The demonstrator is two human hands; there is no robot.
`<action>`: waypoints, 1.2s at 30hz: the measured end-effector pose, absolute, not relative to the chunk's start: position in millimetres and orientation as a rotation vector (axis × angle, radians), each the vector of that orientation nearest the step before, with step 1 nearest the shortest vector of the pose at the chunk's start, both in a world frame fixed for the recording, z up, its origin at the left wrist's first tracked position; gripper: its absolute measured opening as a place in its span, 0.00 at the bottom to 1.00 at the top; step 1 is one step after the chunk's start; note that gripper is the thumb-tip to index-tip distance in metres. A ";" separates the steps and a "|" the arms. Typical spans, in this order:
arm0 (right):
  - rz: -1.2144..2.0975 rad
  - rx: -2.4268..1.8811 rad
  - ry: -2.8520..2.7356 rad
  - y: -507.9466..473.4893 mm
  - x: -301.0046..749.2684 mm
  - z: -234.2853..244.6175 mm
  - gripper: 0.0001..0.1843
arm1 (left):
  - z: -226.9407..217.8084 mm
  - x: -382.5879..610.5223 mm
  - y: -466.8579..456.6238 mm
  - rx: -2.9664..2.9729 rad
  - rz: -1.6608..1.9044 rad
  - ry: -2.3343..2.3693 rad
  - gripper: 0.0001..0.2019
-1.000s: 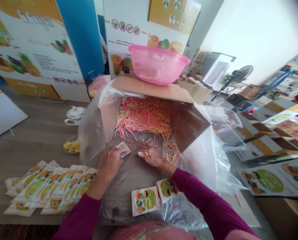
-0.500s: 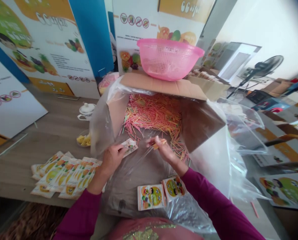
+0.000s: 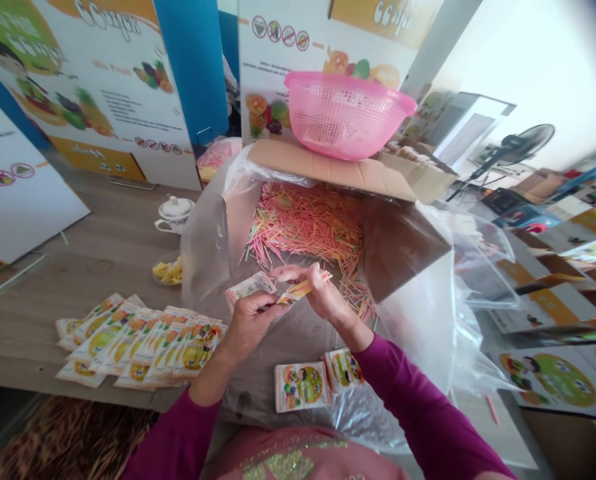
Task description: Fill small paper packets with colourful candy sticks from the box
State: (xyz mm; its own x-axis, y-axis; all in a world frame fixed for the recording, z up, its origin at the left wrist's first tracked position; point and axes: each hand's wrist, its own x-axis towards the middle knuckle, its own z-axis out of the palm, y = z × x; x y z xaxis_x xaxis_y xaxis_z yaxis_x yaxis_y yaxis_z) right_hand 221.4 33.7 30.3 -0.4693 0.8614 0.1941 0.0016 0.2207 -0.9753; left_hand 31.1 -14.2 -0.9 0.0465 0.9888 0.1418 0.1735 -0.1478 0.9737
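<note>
Your left hand (image 3: 251, 323) is closed in a pinch, thumb against fingers, on a white printed packet (image 3: 248, 287) and on the near end of a yellow-orange packet (image 3: 294, 292) angled toward the other side. Your right hand (image 3: 328, 297) is partly curled, fingers bent around a small bundle of thin sticks (image 3: 327, 275), whose tips show at the fingertips beside the yellow-orange packet. Whether those sticks are inside its mouth or just against it, you cannot tell from here.

Both hands work over the plastic liner (image 3: 258, 373), in front of the open cardboard carton (image 3: 403, 247), where a loose heap of pink, yellow and green sticks (image 3: 308, 223) lies toward the back.

As for progress, the overlapping packets (image 3: 138, 343) fanned out on the tabletop (image 3: 103, 267) to your left look like finished ones, though their contents are hidden. The packet between your hands seems midway through filling. Plenty appears left: the heap is large, and two piles of flat packets (image 3: 302, 387) near your body look unfilled.
</note>
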 end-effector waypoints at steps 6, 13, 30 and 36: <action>1.469 -0.699 -1.810 26.9 227.3 39.1 0.43 | -12.5 32.6 -18.2 1.262 1.156 1.104 0.10; 1.558 -0.676 -1.850 26.0 212.8 44.0 0.38 | -24.2 41.3 -25.3 0.971 1.127 0.882 0.19; 0.901 -0.823 -1.990 -10.9 217.6 -3.4 0.14 | -16.2 29.4 -60.9 1.169 1.354 1.206 0.17; 1.045 -0.771 -1.908 -30.0 187.7 -12.4 0.10 | -23.8 4.6 -91.1 1.324 1.244 1.361 0.08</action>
State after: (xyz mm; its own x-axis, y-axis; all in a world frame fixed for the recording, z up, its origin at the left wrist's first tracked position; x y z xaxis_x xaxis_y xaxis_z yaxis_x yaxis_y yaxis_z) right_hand 187.7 -30.0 -12.4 -0.4857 0.7970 0.3591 0.1263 0.4704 -0.8734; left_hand 4.6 -91.1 -23.8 -0.0846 0.9942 0.0664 0.1553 -0.0527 0.9865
